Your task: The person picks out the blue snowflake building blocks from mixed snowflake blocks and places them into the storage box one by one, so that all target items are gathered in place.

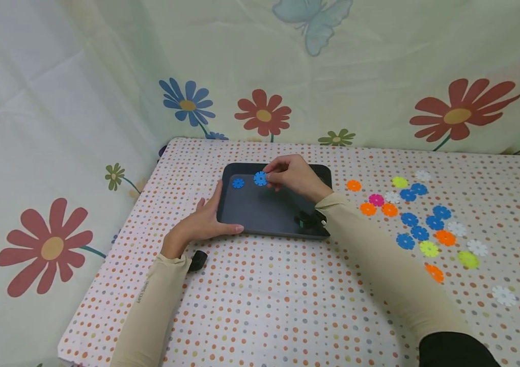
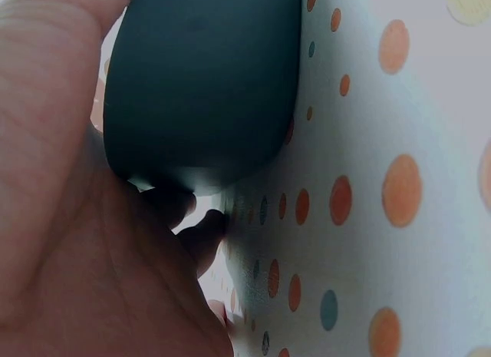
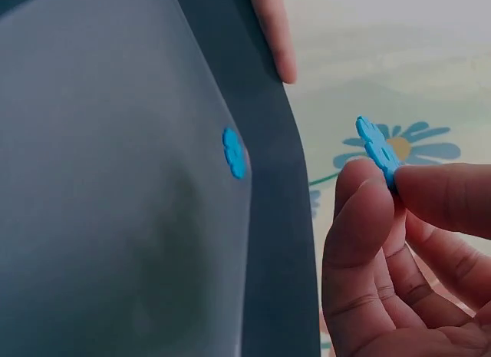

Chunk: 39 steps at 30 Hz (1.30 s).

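In the head view my right hand point(image 1: 297, 178) is over the far part of a dark grey rectangular tray point(image 1: 269, 219). Between thumb and fingertips it pinches a blue snowflake disc point(image 1: 261, 178), a notched plastic piece seen tilted in the right wrist view. Another blue snowflake disc point(image 1: 238, 183) lies in the tray's far left corner. My left hand point(image 1: 204, 221) spans the tray's near left corner, thumb straight along the front rim and fingers extended along the left side. The left wrist view shows the tray corner point(image 2: 203, 80) between thumb and fingers, close to the tabletop.
Right of the tray, loose snowflake discs lie scattered: several blue point(image 1: 409, 219), orange point(image 1: 445, 237), white point(image 1: 503, 295) and yellow-green point(image 1: 468, 259), plus one pink point(image 1: 376, 200). A dotted cloth point(image 1: 260, 295) covers the table. Behind it hangs a flowered curtain point(image 1: 370, 76).
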Available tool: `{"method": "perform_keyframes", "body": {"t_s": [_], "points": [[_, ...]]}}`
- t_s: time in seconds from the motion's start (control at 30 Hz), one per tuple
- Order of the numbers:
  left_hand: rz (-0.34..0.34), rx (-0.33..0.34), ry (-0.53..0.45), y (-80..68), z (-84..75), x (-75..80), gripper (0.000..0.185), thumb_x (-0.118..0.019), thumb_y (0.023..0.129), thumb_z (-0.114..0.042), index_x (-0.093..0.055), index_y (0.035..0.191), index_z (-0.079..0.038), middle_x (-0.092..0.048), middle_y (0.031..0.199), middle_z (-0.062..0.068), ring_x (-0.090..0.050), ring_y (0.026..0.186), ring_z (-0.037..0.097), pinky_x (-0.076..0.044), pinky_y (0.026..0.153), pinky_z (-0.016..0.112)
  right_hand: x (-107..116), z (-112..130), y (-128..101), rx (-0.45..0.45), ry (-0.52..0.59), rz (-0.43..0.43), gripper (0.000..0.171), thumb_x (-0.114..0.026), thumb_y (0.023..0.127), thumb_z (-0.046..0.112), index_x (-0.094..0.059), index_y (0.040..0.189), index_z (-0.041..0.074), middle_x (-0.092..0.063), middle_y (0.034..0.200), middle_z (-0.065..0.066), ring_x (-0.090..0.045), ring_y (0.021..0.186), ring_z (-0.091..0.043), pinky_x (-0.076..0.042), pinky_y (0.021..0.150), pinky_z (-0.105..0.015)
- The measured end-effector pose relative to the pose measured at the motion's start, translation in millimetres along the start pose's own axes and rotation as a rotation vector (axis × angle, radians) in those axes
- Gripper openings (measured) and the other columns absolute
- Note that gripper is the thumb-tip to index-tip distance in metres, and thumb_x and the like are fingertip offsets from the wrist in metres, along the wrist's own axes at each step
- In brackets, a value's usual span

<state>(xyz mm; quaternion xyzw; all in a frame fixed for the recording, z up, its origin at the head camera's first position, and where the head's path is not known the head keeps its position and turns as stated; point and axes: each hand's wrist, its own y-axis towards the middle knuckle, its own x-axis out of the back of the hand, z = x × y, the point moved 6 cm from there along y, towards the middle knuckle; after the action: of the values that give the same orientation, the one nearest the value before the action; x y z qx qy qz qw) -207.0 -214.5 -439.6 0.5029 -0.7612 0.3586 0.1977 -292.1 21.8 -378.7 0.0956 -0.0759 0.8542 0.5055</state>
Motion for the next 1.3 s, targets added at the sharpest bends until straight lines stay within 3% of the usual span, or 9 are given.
{"method": "perform_keyframes", "body": {"t_s": [0.37,0.53,0.97,1.3], "points": [[-0.003,-0.009,0.006,3.1,3.1,-2.6,0.141,-0.081,0.080,-0.075,0.023,0.168,-0.037,0.000,0.179,0.003,0.015,0.159,0.049,-0.013,0.122,0.072,-22,-8,19,-0.012,-0.052,0.057,0.015,-0.073,0.101,0.003,-0.076,0.108,-0.010,-0.074,0.085,-0.016,-0.070,0.078,-0.038,-0.059,0.067,-0.033],[-0.012,-0.039,-0.002,4.6,1.1,-2.3,0.140,-0.081,0.081,-0.073,0.022,0.168,-0.035,0.003,0.179,-0.001,0.015,0.159,0.049,-0.010,0.123,0.071,-31,-12,24,-0.015,-0.091,0.078,0.013,-0.074,0.100,0.005,-0.078,0.104,-0.006,-0.074,0.082,-0.012,-0.068,0.071,-0.026,-0.057,0.065,-0.030],[-0.007,0.019,-0.003,2.0,4.6,-0.2,0.139,-0.080,0.081,-0.074,0.022,0.168,-0.040,0.000,0.179,0.002,0.015,0.159,0.047,-0.013,0.122,0.074,-59,-18,43,-0.067,-0.276,0.101,0.007,-0.079,0.094,0.007,-0.080,0.095,0.000,-0.075,0.088,-0.008,-0.065,0.083,-0.021,-0.051,0.075,-0.032],[0.002,0.002,0.001,2.7,3.0,0.1,0.138,-0.080,0.081,-0.075,0.022,0.168,-0.039,0.000,0.179,0.001,0.015,0.159,0.047,-0.013,0.122,0.072,-64,-21,48,-0.112,-0.340,0.085,0.005,-0.080,0.093,0.004,-0.080,0.089,0.001,-0.077,0.091,-0.009,-0.063,0.085,-0.022,-0.049,0.076,-0.032]]}}
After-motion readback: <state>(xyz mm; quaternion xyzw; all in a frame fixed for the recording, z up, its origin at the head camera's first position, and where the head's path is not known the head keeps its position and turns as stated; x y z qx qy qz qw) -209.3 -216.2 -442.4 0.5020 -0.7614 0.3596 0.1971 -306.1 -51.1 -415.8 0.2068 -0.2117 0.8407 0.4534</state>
